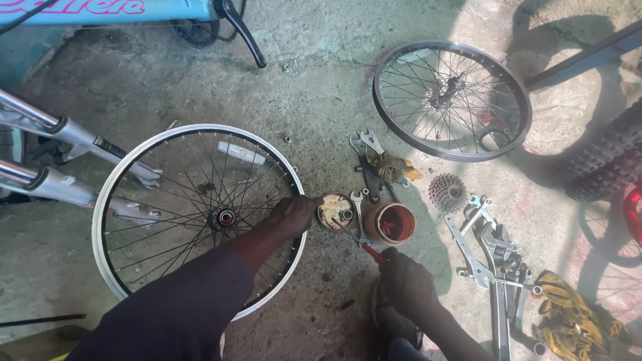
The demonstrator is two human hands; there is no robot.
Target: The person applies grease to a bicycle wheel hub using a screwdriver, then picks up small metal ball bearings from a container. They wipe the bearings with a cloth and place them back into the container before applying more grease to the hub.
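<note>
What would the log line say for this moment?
left hand: steadying small round tin | right hand: holding red-handled screwdriver, tip in tin | beside: white-rimmed wheel, brown tub

The wheel rim is white with black spokes. The tub is reddish-brown. The rag is yellow, the bike frame light blue.

We see few things of this kind. On the blue bicycle frame along the top left edge runs a lettering decal, pink with a white outline, cut off by the picture's border. Two small containers stand on the concrete floor near the middle: a shallow round tin, open, pale and smeared inside, just beside the rim of the large wheel, and next to it a round reddish-brown pot. We see no screens or signs.
</note>
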